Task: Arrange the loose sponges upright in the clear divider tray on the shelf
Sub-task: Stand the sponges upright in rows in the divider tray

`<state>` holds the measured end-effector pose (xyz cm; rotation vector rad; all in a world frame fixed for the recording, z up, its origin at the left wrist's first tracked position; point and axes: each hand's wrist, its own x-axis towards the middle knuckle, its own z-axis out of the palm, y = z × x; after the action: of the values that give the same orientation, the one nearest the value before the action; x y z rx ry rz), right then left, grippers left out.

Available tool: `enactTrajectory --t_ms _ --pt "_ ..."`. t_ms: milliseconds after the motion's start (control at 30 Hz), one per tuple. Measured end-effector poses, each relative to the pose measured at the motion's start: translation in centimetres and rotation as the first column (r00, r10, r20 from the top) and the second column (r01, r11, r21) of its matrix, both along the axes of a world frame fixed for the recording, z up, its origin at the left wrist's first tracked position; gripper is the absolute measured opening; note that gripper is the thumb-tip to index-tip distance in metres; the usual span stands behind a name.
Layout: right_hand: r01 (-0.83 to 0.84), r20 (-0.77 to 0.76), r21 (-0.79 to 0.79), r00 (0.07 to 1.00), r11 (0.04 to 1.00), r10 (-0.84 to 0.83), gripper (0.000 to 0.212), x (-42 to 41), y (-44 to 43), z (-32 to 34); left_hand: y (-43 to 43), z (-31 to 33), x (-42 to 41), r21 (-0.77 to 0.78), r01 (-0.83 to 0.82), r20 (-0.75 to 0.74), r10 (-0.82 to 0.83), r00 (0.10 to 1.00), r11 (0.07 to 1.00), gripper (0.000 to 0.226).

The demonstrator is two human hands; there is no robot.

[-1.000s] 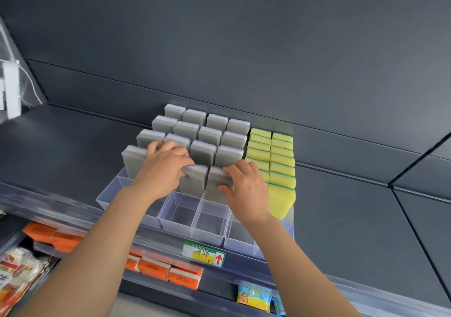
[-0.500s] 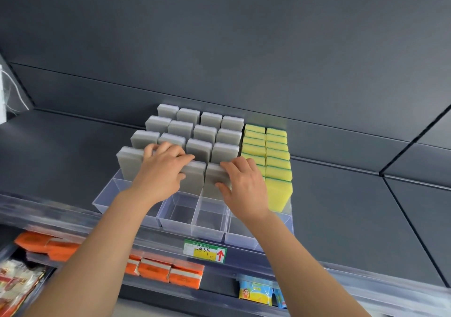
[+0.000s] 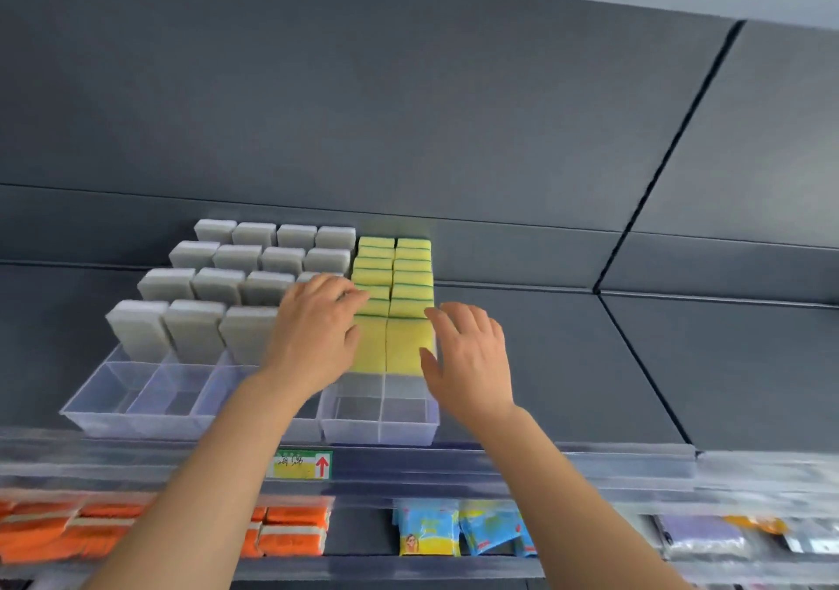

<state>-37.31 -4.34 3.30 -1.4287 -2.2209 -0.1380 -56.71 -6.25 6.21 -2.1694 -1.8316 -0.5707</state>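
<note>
Dark grey shelf and back panel framed the clear divider tray, with grey sponges and yellow sponges upright inside. The left hand lay loose-fingered across their tops. The right hand hovered spread beside the yellow ones, holding nothing.

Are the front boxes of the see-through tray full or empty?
Empty where visible: the front compartments show bare floors; grey sponges and yellow sponges stand upright behind.

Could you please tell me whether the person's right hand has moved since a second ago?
Yes. The right hand has shifted right. Earlier it lay on the grey sponges, left of the yellow sponges; now it is open at their right side.
</note>
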Motion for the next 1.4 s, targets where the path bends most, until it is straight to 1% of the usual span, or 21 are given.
enactTrajectory --t_ms 167,367,533,633,800,1067,1400 --pt "0.108 0.081 -0.068 0.991 0.992 -0.102 0.045 9.3 -1.2 -0.9 0.4 -1.3 8.6 -0.097 0.069 -0.037 -0.072 0.997 0.993 0.044" --pt "0.247 0.166 -0.138 0.961 0.959 -0.223 0.044 21.5 -3.9 -1.6 0.0 -3.0 19.8 -0.162 0.144 -0.063 -0.156 0.986 0.976 0.044" --pt "0.355 0.187 -0.177 0.928 0.918 -0.323 0.037 30.9 -6.2 -2.2 -0.6 -4.2 28.9 -0.194 0.226 -0.070 -0.243 0.967 0.955 0.040" --pt "0.408 0.211 -0.188 0.905 0.894 -0.369 0.041 35.8 -7.3 -2.6 -0.5 -4.5 33.9 -0.196 0.272 -0.096 -0.294 0.951 0.942 0.037" --pt "0.504 0.210 -0.201 0.860 0.840 -0.465 0.045 42.7 -7.8 -2.9 0.5 -4.6 41.4 -0.215 0.366 -0.090 -0.391 0.916 0.905 0.036" --pt "0.631 0.208 -0.197 0.775 0.751 -0.597 0.044 52.5 -5.2 -3.1 5.5 -4.4 52.1 -0.209 0.480 -0.078 -0.503 0.861 0.852 0.036" --pt "0.733 0.215 -0.173 0.680 0.658 -0.701 0.044 66.2 2.5 -1.6 15.5 -4.0 66.7 -0.205 0.581 -0.047 -0.601 0.798 0.788 0.038"
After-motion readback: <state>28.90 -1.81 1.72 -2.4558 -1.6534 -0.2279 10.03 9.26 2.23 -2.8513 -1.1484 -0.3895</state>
